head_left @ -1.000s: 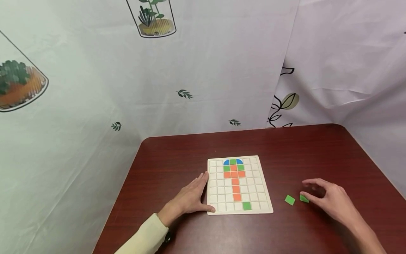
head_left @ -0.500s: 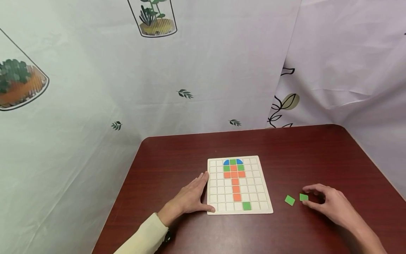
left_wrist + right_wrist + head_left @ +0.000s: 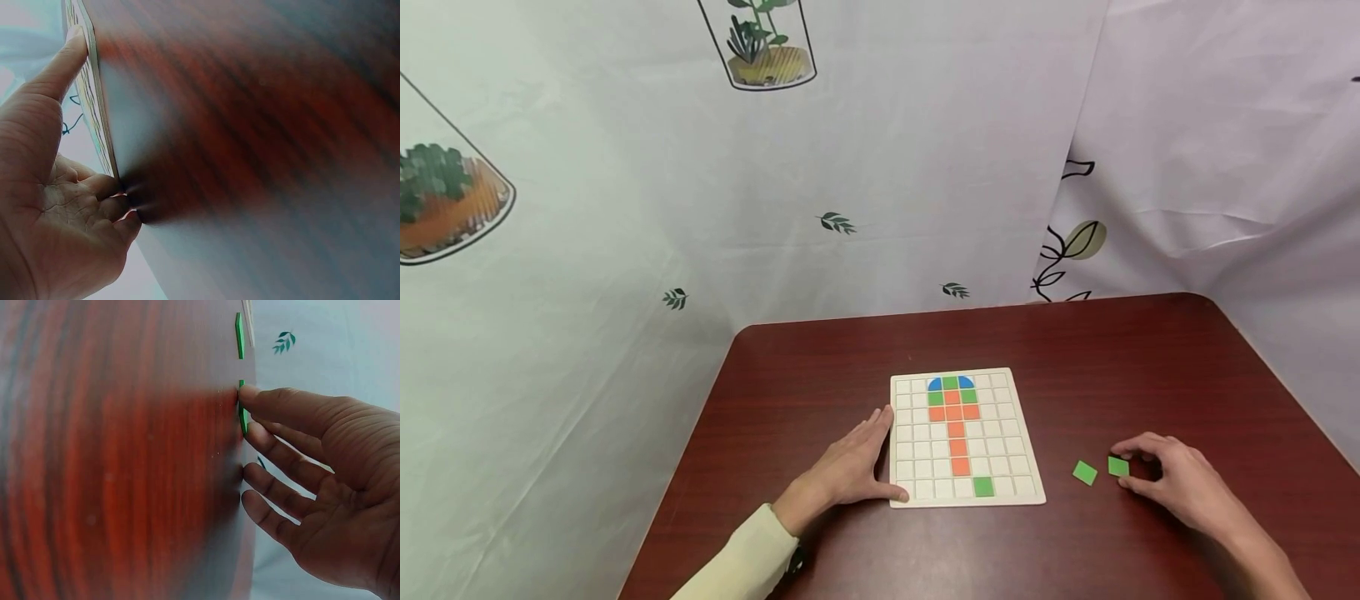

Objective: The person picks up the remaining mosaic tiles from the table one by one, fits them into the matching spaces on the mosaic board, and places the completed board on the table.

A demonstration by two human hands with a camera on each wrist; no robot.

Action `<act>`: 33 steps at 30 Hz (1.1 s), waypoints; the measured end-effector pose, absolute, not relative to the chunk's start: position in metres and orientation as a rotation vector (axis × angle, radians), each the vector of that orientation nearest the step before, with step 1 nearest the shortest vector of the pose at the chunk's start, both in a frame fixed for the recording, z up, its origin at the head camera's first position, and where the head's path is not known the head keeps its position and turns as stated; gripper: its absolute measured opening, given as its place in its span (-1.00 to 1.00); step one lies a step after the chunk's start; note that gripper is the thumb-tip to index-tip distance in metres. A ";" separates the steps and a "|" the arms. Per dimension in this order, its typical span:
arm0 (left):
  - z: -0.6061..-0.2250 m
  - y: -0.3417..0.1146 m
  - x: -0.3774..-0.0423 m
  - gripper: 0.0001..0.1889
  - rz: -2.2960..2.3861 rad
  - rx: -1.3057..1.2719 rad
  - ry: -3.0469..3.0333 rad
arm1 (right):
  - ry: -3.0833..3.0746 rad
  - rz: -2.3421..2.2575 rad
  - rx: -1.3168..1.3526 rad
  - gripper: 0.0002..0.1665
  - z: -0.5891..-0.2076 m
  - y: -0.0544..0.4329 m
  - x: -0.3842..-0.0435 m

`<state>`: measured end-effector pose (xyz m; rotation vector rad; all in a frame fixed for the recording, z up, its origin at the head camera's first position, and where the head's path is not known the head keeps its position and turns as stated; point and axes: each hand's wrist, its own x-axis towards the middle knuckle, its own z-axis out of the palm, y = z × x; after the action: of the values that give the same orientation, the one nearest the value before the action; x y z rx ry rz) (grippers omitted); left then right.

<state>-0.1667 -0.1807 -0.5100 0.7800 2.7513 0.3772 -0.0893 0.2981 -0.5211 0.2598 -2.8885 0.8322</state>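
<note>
A white grid board [image 3: 1000, 442] lies flat on the table. Blue, green and orange tiles form a shape in its upper middle, with an orange column [image 3: 958, 446] below. One green tile [image 3: 983, 487] sits in the bottom row. My left hand [image 3: 850, 467] rests along the board's left edge, fingers spread, thumb [image 3: 75, 44] on the near corner. Right of the board, my right hand [image 3: 1183, 483] has thumb and index finger at opposite edges of a green square tile [image 3: 242, 409], pinching it on the tabletop. Another green square tile [image 3: 1085, 472] lies just left of it.
The dark red wooden table [image 3: 820, 358] has rounded far corners. Behind it and along the sides hangs a pale cloth [image 3: 880, 167] printed with plants and leaves.
My right hand has lowered slightly and closed its thumb and index finger around the green tile, which now shows fully between them. My left hand and the board have stayed put.
</note>
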 end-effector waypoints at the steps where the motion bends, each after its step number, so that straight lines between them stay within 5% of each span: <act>1: -0.510 -0.181 -0.167 0.43 0.377 0.778 2.751 | -2.886 0.834 0.261 -0.54 -0.521 0.298 -0.089; 33: -0.509 -0.180 -0.167 0.41 0.362 0.784 2.745 | -2.732 0.939 0.295 -0.57 -0.525 0.297 -0.089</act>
<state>-0.1665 -0.1802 -0.5089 0.7841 2.7454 0.3620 -0.0891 0.2971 -0.5253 0.2953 -2.7319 0.9393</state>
